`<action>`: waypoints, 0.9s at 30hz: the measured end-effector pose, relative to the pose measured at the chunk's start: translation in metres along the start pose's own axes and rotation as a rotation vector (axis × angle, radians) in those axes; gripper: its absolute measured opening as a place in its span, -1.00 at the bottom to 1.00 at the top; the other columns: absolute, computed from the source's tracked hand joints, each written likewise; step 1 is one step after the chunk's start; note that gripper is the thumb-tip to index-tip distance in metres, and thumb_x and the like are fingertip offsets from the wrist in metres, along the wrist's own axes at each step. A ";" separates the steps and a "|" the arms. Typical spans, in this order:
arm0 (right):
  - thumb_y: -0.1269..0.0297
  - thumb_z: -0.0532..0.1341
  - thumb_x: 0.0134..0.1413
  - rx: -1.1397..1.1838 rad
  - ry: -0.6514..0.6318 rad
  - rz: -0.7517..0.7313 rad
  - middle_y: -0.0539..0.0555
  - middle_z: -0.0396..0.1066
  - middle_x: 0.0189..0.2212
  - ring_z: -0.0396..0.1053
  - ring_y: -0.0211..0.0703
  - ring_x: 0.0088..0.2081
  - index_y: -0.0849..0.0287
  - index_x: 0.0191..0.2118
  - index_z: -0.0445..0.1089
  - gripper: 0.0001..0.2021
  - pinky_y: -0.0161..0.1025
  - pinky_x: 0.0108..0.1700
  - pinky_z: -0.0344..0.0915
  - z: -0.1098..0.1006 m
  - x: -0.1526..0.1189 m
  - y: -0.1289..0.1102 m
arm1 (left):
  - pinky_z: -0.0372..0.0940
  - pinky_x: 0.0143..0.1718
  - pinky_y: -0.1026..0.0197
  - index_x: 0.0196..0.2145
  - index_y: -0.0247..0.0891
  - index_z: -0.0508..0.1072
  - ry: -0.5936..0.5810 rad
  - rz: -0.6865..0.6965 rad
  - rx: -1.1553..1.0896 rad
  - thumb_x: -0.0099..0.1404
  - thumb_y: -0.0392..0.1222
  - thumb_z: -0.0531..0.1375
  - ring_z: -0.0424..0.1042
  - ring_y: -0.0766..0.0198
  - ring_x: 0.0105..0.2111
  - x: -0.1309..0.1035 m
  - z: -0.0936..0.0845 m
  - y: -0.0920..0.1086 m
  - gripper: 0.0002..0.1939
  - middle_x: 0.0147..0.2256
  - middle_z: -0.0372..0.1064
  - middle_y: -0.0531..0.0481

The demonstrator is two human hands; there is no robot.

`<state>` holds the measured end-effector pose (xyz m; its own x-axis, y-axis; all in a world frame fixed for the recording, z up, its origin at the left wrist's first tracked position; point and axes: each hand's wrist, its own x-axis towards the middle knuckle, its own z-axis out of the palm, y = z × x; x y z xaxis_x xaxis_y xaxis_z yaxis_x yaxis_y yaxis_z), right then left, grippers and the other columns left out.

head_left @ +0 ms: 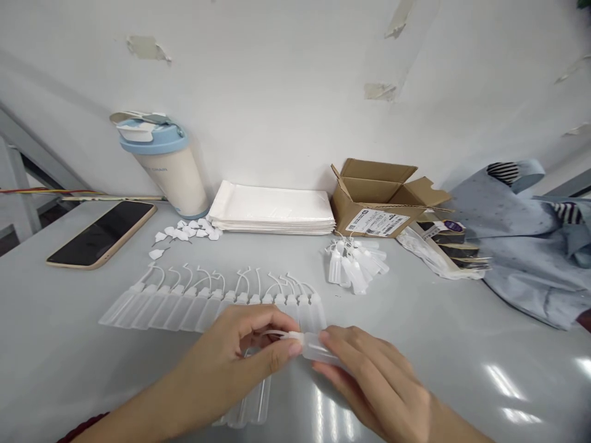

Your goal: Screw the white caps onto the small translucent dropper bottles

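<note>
A small translucent plastic bottle (318, 348) with a white cap and a thin string lies sideways between my hands, above the table's near part. My left hand (258, 344) pinches its capped end between thumb and fingers. Around the bottle's body the fingers of my right hand (373, 372) are closed, hiding its far end. Just beyond, similar capped bottles (180, 311) lie side by side in a long row, their strings pointing at the wall. Several clear tubes or bottles (255, 397) lie partly under my left hand.
Small white caps (187, 231) are scattered by a cream and blue tumbler (175, 172). A phone (104, 234) lies at left. White envelopes or packets (272, 209) are stacked against the wall. A cardboard box (369, 200) stands open behind a bottle pile (355, 264). Blue cloth (517, 240) lies right.
</note>
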<state>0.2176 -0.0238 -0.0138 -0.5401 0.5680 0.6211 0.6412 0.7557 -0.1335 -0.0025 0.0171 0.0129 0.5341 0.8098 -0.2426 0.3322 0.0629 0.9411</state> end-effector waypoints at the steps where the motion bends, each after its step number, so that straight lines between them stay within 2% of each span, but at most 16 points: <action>1: 0.47 0.18 0.26 -0.011 0.007 -0.024 0.18 0.55 -0.33 0.50 -0.13 -0.34 0.41 -0.02 0.32 -0.79 -0.26 -0.34 0.47 0.000 0.000 0.000 | 0.27 -0.40 0.34 -0.36 -0.20 0.49 -0.035 -0.024 0.015 0.31 0.01 0.15 0.37 0.31 -0.43 -0.001 -0.001 0.001 -0.74 -0.47 0.38 0.10; 3: 0.44 0.14 0.29 0.009 0.019 -0.040 0.20 0.53 -0.34 0.48 -0.11 -0.34 0.43 -0.01 0.32 -0.79 -0.23 -0.35 0.46 0.001 0.002 0.001 | 0.25 -0.41 0.34 -0.41 -0.22 0.46 -0.092 -0.043 0.063 0.34 0.02 0.10 0.36 0.33 -0.45 -0.002 -0.003 0.002 -0.69 -0.49 0.34 0.12; 5: 0.42 0.08 0.33 0.084 0.022 -0.022 0.21 0.51 -0.37 0.44 -0.10 -0.36 0.44 -0.02 0.31 -0.79 -0.22 -0.38 0.44 0.001 0.004 0.001 | 0.23 -0.44 0.36 -0.44 -0.24 0.44 -0.102 -0.007 0.111 0.36 0.00 0.07 0.35 0.35 -0.48 -0.003 -0.002 0.001 -0.67 -0.52 0.31 0.13; 8: 0.38 0.00 0.37 0.271 0.005 0.080 0.18 0.44 -0.43 0.35 -0.16 -0.44 0.41 -0.05 0.32 -0.76 -0.27 -0.46 0.37 0.000 0.009 0.000 | 0.21 -0.47 0.36 -0.43 -0.24 0.44 -0.030 0.180 0.241 0.40 -0.06 0.06 0.34 0.36 -0.52 -0.004 0.003 -0.006 -0.68 -0.54 0.29 0.14; 10: 0.34 -0.04 0.39 0.417 -0.040 0.212 0.11 0.38 -0.48 0.29 -0.21 -0.49 0.36 -0.12 0.36 -0.72 -0.29 -0.49 0.30 -0.002 0.013 0.000 | 0.21 -0.46 0.33 -0.35 -0.24 0.43 0.060 0.377 0.371 0.43 -0.14 0.04 0.33 0.35 -0.51 -0.005 0.008 -0.012 -0.75 -0.51 0.31 0.11; 12: 0.29 -0.05 0.39 0.576 -0.133 0.404 0.02 0.30 -0.54 0.25 -0.26 -0.54 0.29 -0.23 0.40 -0.68 -0.32 -0.50 0.23 -0.003 0.016 0.000 | 0.23 -0.45 0.30 -0.25 -0.25 0.40 0.144 0.570 0.498 0.44 -0.23 0.02 0.35 0.32 -0.47 -0.005 0.012 -0.018 -0.83 -0.43 0.36 0.06; 15: 0.19 -0.05 0.38 0.787 -0.291 0.684 -0.10 0.16 -0.64 0.17 -0.32 -0.60 0.21 -0.34 0.41 -0.62 -0.36 -0.54 0.14 -0.003 0.017 0.000 | 0.27 -0.39 0.27 -0.18 -0.28 0.33 0.215 0.734 0.613 0.43 -0.34 0.02 0.37 0.27 -0.41 -0.006 0.015 -0.023 -0.89 -0.38 0.38 0.00; 17: 0.16 -0.04 0.37 0.861 -0.325 0.766 -0.13 0.12 -0.67 0.15 -0.33 -0.62 0.20 -0.32 0.43 -0.62 -0.37 -0.56 0.12 -0.003 0.017 0.001 | 0.28 -0.36 0.28 -0.19 -0.26 0.32 0.212 0.713 0.584 0.42 -0.36 0.03 0.37 0.29 -0.40 -0.006 0.015 -0.022 -0.90 -0.37 0.36 0.02; 18: 0.16 -0.03 0.36 0.861 -0.310 0.760 -0.12 0.14 -0.66 0.18 -0.32 -0.61 0.20 -0.30 0.43 -0.64 -0.37 -0.55 0.14 -0.003 0.017 0.001 | 0.27 -0.36 0.28 -0.20 -0.25 0.33 0.201 0.673 0.548 0.40 -0.36 0.04 0.36 0.30 -0.41 -0.006 0.014 -0.021 -0.90 -0.38 0.35 0.03; 22: 0.30 0.09 0.30 0.703 -0.120 0.510 0.02 0.38 -0.48 0.36 -0.23 -0.46 0.20 -0.16 0.45 -0.80 -0.32 -0.44 0.30 -0.006 0.017 0.001 | 0.24 -0.41 0.30 -0.25 -0.21 0.38 0.149 0.495 0.411 0.37 -0.29 0.08 0.33 0.34 -0.46 -0.007 0.010 -0.014 -0.91 -0.42 0.33 0.09; 24: 0.36 0.11 0.29 0.645 -0.036 0.375 0.10 0.45 -0.38 0.42 -0.18 -0.38 0.20 -0.06 0.42 -0.80 -0.29 -0.39 0.38 -0.006 0.017 0.000 | 0.25 -0.39 0.31 -0.26 -0.20 0.41 0.116 0.397 0.334 0.38 -0.23 0.07 0.35 0.33 -0.43 -0.007 0.009 -0.010 -0.87 -0.42 0.35 0.08; 27: 0.43 0.10 0.30 0.598 0.027 0.274 0.18 0.47 -0.28 0.46 -0.13 -0.28 0.22 0.01 0.39 -0.77 -0.25 -0.32 0.46 -0.006 0.016 -0.001 | 0.22 -0.45 0.35 -0.30 -0.17 0.45 0.054 0.211 0.243 0.40 -0.09 0.04 0.34 0.32 -0.41 -0.007 0.009 -0.002 -0.76 -0.42 0.35 0.08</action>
<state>0.2122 -0.0173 0.0011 -0.3819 0.7631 0.5214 0.3356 0.6401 -0.6911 0.0000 0.0054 0.0102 0.5710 0.8204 -0.0295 0.3978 -0.2451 0.8841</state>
